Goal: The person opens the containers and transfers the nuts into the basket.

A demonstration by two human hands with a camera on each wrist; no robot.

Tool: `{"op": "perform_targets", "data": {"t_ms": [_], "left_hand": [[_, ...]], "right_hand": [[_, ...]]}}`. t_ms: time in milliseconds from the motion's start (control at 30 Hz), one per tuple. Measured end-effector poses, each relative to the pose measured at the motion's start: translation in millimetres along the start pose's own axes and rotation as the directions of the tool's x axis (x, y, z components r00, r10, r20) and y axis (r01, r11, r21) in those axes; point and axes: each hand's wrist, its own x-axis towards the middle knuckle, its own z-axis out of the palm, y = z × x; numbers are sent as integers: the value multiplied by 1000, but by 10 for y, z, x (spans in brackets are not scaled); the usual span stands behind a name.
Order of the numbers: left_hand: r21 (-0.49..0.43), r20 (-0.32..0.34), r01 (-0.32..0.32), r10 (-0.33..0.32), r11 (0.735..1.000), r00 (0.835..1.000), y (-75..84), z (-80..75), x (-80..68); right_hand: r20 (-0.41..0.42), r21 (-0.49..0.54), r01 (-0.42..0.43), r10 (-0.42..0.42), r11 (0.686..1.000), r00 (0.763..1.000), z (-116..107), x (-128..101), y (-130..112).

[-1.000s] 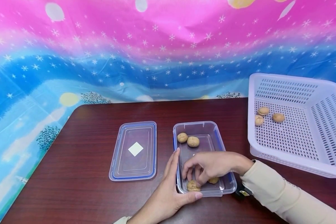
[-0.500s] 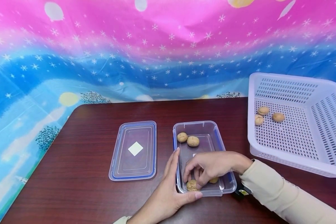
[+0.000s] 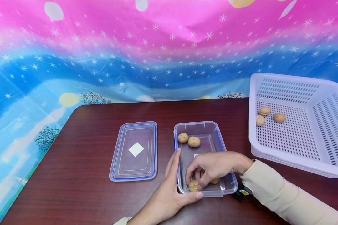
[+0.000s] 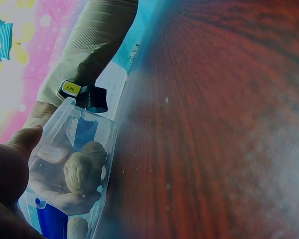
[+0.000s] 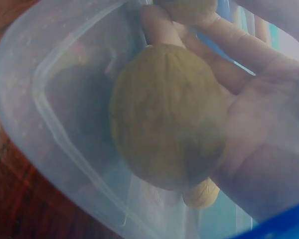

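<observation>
A clear plastic container (image 3: 222,187) stands open on the dark wooden table (image 3: 81,193). Two walnuts (image 3: 193,141) lie at its far end. My right hand (image 3: 198,178) reaches into its near end, fingers curled round a walnut (image 3: 193,186) at the bottom; another walnut (image 3: 215,181) lies beside it. The right wrist view shows that walnut (image 5: 167,114) against my fingers (image 5: 249,114). My left hand (image 3: 173,186) rests against the container's near left corner, fingers straight along the side, thumb on the near rim. The left wrist view shows the thumb (image 4: 17,147) at the container (image 4: 97,134).
The container's blue-edged lid (image 3: 135,151) lies flat to the left. A white perforated basket (image 3: 284,157) sits at the right with three walnuts (image 3: 279,117) in it. A starry pink and blue cloth hangs behind the table.
My right hand's fingers have closed in a little tighter on the near walnut. The left hand and the container have not moved.
</observation>
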Motion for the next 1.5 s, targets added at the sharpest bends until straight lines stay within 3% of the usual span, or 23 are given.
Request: {"op": "perform_targets", "data": {"t_ms": [533, 733, 900, 1200, 1500], "left_hand": [[-3, -1, -19, 19, 1000, 1000, 0, -1, 26], [-2, 1, -24, 24, 1000, 1000, -4, -3, 19], [-6, 11, -6, 6, 1000, 1000, 2, -4, 6], [-19, 23, 9, -9, 1000, 1000, 15, -11, -3], [-1, 4, 3, -3, 1000, 1000, 13, -13, -9]], "right_hand": [[15, 115, 40, -42, 993, 999, -1, -16, 16], [-8, 90, 88, -88, 992, 996, -2, -21, 14], [-55, 75, 129, -126, 989, 991, 2, -47, 10], [-159, 88, 130, -115, 988, 981, -16, -167, -65], [-328, 52, 97, -75, 994, 942, -100, -449, -202]]}}
